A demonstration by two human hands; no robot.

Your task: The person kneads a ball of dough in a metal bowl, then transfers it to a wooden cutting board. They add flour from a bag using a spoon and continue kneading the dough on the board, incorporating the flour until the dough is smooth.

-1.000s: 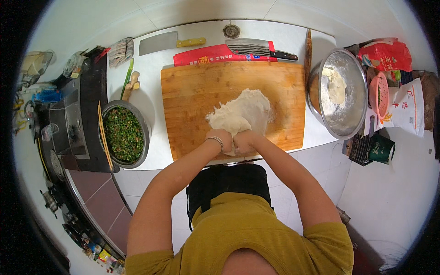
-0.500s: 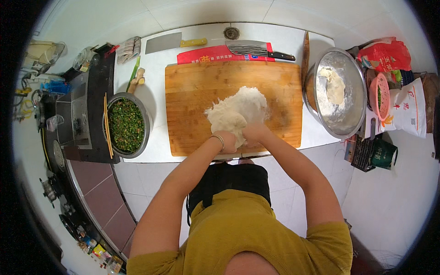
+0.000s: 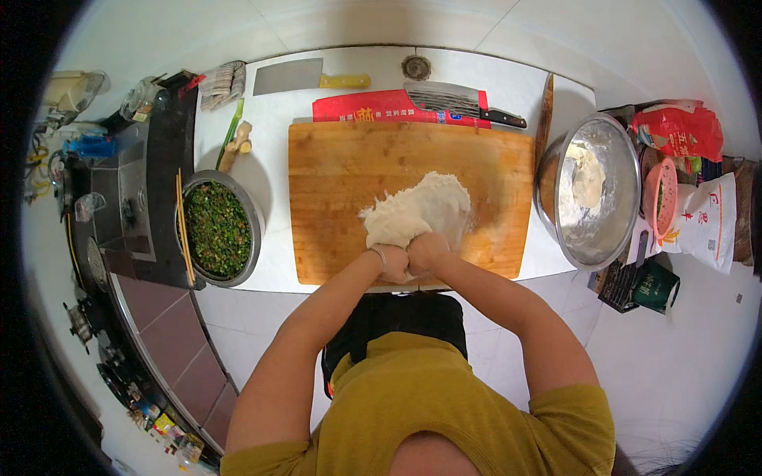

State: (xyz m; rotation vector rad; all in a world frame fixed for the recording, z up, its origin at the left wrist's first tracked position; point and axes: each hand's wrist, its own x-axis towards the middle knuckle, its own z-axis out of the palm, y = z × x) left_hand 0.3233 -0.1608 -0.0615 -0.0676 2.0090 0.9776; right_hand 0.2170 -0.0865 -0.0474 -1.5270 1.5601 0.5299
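Note:
A lump of pale dough (image 3: pixel 389 228) lies at the near middle of the wooden cutting board (image 3: pixel 337 166), with loose white flour (image 3: pixel 442 193) spread behind it and to its right. My left hand (image 3: pixel 391 263), with a bracelet at the wrist, is closed on the dough's near edge. Right beside it, my right hand (image 3: pixel 426 253) has its fingers curled into the same edge. The fingertips of both hands are partly hidden in the dough.
Left of the board stands a bowl of chopped green filling (image 3: pixel 216 226) with chopsticks (image 3: pixel 185 230). A steel basin (image 3: pixel 619 238) with more dough is on the right. Behind lie a yellow-handled cleaver (image 3: pixel 290 76), a black-handled knife (image 3: pixel 444 99) and a rolling pin (image 3: pixel 544 119). Ginger (image 3: pixel 236 144) lies at the left.
My hands have come closer together at the dough's near edge, the right one moving inward. The dough is pressed into a slightly different shape. The whole view has shifted a little.

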